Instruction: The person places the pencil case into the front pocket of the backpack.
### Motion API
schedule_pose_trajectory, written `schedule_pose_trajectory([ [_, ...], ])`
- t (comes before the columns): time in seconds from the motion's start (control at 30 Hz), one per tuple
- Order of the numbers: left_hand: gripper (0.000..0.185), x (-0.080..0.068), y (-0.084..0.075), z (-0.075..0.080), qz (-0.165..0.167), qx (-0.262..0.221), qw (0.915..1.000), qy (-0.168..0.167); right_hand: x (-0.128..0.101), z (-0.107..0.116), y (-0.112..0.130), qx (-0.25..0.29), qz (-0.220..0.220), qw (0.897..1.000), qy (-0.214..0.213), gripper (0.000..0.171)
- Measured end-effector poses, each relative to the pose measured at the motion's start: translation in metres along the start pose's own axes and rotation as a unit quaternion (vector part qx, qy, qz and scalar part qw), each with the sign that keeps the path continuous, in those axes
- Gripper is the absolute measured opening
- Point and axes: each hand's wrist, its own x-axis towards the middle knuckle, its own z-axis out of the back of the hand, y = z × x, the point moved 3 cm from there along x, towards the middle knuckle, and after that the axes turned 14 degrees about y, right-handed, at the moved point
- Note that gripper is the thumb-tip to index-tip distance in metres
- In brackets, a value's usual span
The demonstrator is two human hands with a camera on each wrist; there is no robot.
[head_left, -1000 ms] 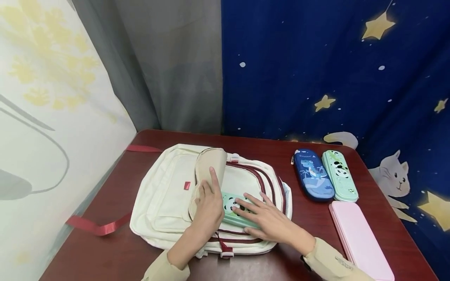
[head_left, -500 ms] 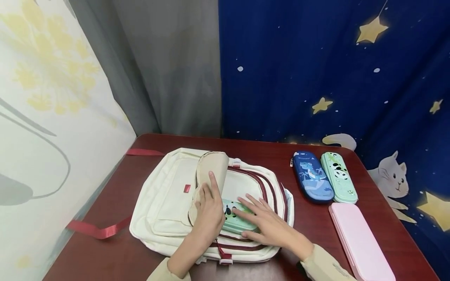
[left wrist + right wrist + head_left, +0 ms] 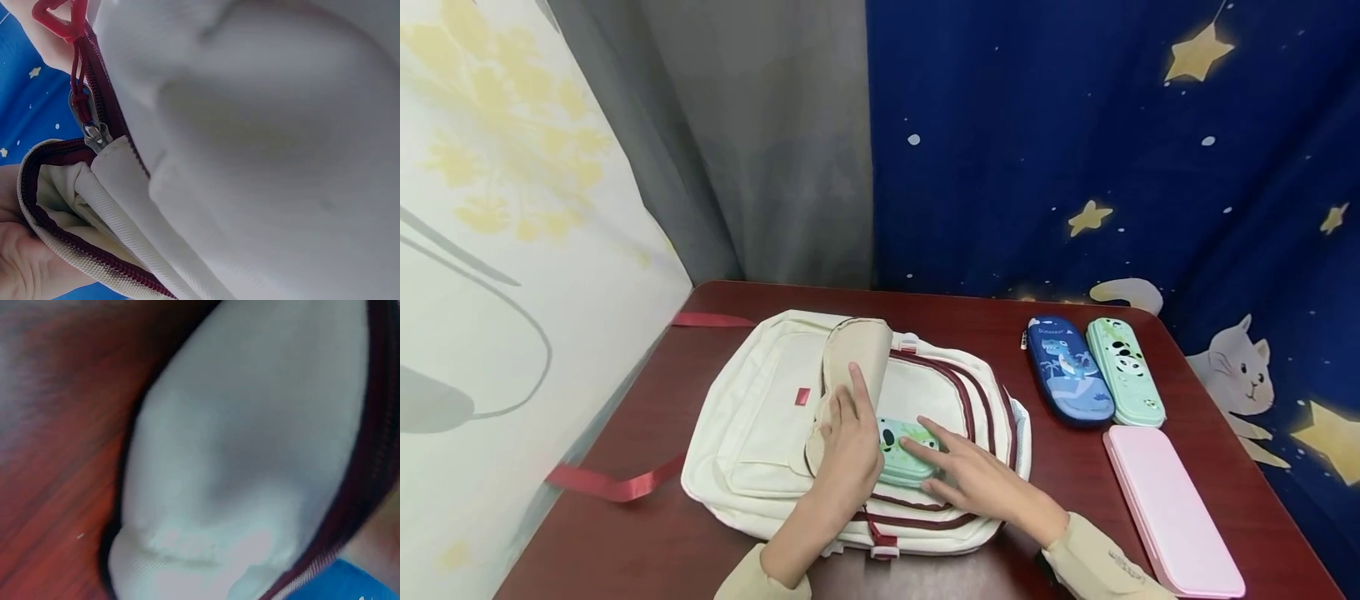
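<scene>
A mint-green panda pencil case lies on a cream backpack with maroon zips, its left end hidden beneath the beige front pocket flap. My left hand presses that flap leftward, one finger stretched along it. Spread fingers of my right hand touch the case's right end. In the left wrist view, the opened pocket edge shows its maroon zip, with part of a hand behind it. The right wrist view shows blurred cream fabric bordered by maroon.
A blue dinosaur pencil case, a second green panda case and a pink case lie on the right of the dark red table. Red straps trail left from the backpack. Curtains hang behind the table.
The green panda case has slid left, so less of it shows beside the flap. My right hand has followed it; my left hand stays on the flap.
</scene>
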Motion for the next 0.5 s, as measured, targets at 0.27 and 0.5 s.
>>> schedule_pose_trajectory([
  [0.27,0.089,0.002,-0.003,-0.002,-0.006,0.000,0.9999,0.010,0.016,-0.001,-0.006,0.007,0.006,1.000,0.005,0.056],
  [0.5,0.084,0.001,0.003,0.002,-0.007,-0.006,1.0000,-0.002,0.007,0.017,-0.017,0.010,-0.002,0.999,-0.034,0.054],
])
